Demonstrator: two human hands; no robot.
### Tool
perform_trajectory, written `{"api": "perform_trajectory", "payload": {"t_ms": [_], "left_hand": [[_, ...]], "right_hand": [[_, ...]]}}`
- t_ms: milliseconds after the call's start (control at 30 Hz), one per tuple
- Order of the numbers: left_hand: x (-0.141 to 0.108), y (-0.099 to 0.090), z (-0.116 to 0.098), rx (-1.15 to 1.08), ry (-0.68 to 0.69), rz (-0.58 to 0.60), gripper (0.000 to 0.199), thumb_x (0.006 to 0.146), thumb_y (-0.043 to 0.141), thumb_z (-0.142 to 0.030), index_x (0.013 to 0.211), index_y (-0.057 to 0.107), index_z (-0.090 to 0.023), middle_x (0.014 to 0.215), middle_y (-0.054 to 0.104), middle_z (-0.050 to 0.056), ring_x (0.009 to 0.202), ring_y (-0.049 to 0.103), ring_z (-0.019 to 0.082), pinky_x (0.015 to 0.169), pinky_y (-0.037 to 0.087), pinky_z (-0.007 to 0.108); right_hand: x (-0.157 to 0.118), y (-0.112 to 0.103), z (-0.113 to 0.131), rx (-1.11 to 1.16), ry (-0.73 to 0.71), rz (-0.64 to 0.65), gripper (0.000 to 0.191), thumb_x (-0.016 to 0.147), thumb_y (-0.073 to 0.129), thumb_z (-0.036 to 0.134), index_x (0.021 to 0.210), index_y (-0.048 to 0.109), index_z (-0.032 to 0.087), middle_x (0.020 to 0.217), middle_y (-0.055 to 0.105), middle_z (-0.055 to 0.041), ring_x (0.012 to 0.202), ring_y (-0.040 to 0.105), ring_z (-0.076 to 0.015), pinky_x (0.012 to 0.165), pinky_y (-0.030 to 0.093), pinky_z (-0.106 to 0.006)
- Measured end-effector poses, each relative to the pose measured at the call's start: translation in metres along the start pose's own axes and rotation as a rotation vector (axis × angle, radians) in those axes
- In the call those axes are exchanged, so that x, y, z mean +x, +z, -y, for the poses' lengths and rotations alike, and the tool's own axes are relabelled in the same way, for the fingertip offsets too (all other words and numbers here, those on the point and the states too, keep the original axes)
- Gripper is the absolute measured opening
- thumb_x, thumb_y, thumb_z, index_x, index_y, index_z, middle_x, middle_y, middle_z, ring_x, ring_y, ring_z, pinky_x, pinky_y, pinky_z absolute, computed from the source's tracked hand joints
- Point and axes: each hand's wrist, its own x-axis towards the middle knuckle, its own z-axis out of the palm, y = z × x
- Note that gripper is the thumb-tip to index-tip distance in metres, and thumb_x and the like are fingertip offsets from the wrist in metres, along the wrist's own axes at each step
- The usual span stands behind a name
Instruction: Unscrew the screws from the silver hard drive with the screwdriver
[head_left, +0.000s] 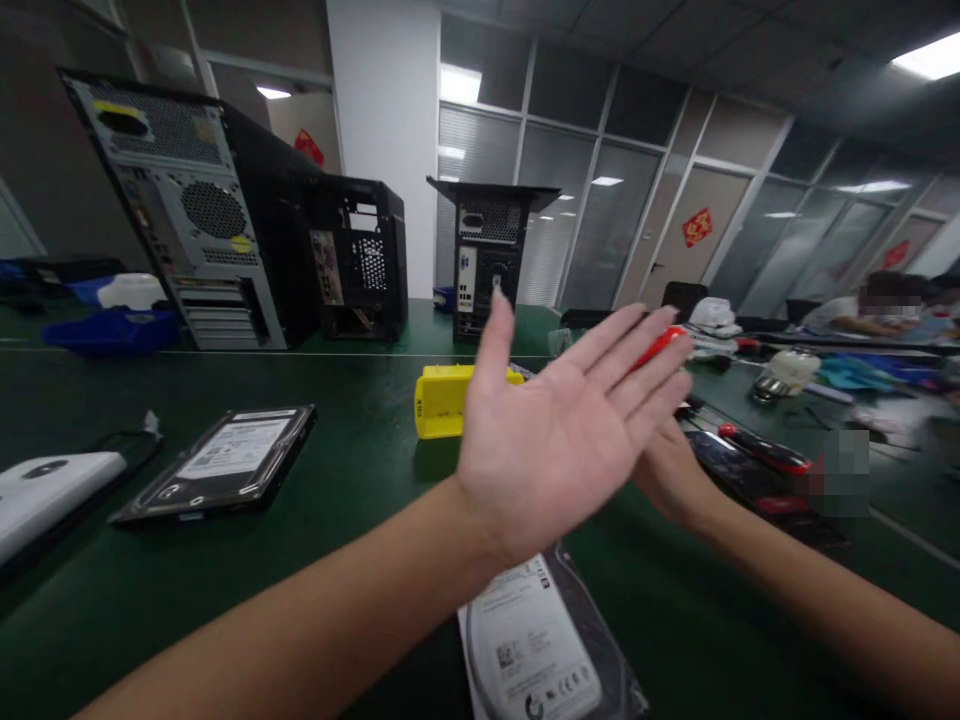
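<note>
Hands, 2, bare. Left hand [555,440]: raised, palm toward the viewer, fingers straight and close together, thumb standing well away; palm bare, nothing gripped. Right hand [671,470]: behind the left and largely hidden by it; whether its fingers are spread or closed on anything cannot be told, nor whether the 2 hands touch.

Hard drive [536,640], 1, nearest the hands: on the green table [367,480], label upward, below the left wrist in view, far end hidden by the wrist and forearm. White printed label; dark, glossy margin on the right, possibly a plastic sleeve.

Handling, judged: dense and fairly heavy for its bulk, rigid, fragile if knocked or dropped; smooth faces and any sleeve likely slippery. Best hold: the 2 long sides, thumb opposite fingers, pressing neither face.

Surroundings: 2nd drive [236,450], label up, left of the forearms; yellow box [441,402], beyond the left hand and partly covered by it; red-and-black tool [772,450], right of the right hand; computer cases [277,210], 3, along the far side.
</note>
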Motion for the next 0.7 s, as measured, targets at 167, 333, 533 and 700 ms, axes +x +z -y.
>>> {"api": "perform_trajectory", "payload": {"t_ms": [167, 333, 533, 700], "left_hand": [[-0.003, -0.013, -0.011, 0.011, 0.002, 0.068, 0.072, 0.082, 0.036, -0.054, 0.137, 0.029, -0.008, 0.136, 0.042, 0.013, 0.127, 0.037, 0.028, 0.099, 0.038, 0.039], [-0.008, -0.024, -0.018, 0.084, 0.006, 0.088, 0.080, 0.082, 0.030, -0.065, 0.135, 0.033, -0.005, 0.135, 0.043, 0.016, 0.127, 0.037, 0.029, 0.101, 0.035, 0.039], [-0.015, -0.037, -0.025, 0.129, -0.021, 0.043, 0.078, 0.085, 0.027, -0.068, 0.123, 0.050, -0.004, 0.116, 0.055, 0.017, 0.104, 0.054, 0.025, 0.084, 0.045, 0.031], [-0.011, -0.056, -0.026, 0.352, 0.066, -0.071, 0.028, 0.091, 0.048, -0.025, 0.073, 0.062, -0.008, 0.058, 0.047, 0.000, 0.052, 0.045, 0.008, 0.051, 0.038, 0.016]], "right_hand": [[-0.014, -0.009, 0.003, 0.201, 0.047, -0.025, 0.031, 0.081, 0.056, 0.038, 0.110, 0.049, 0.029, 0.120, 0.055, -0.0004, 0.111, 0.053, -0.0150, 0.092, 0.048, -0.032], [-0.023, -0.023, 0.004, 0.257, 0.095, 0.019, 0.025, 0.083, 0.057, 0.032, 0.105, 0.050, 0.025, 0.105, 0.061, -0.0020, 0.100, 0.059, -0.0152, 0.088, 0.050, -0.034], [-0.026, -0.026, 0.006, 0.221, 0.132, 0.022, 0.030, 0.081, 0.058, 0.033, 0.108, 0.048, 0.026, 0.103, 0.061, -0.0019, 0.098, 0.060, -0.0150, 0.092, 0.048, -0.036], [-0.017, -0.029, 0.019, 0.328, 0.059, -0.057, 0.023, 0.082, 0.057, 0.032, 0.102, 0.049, 0.023, 0.093, 0.061, -0.0005, 0.095, 0.061, -0.0141, 0.088, 0.052, -0.035]]}}
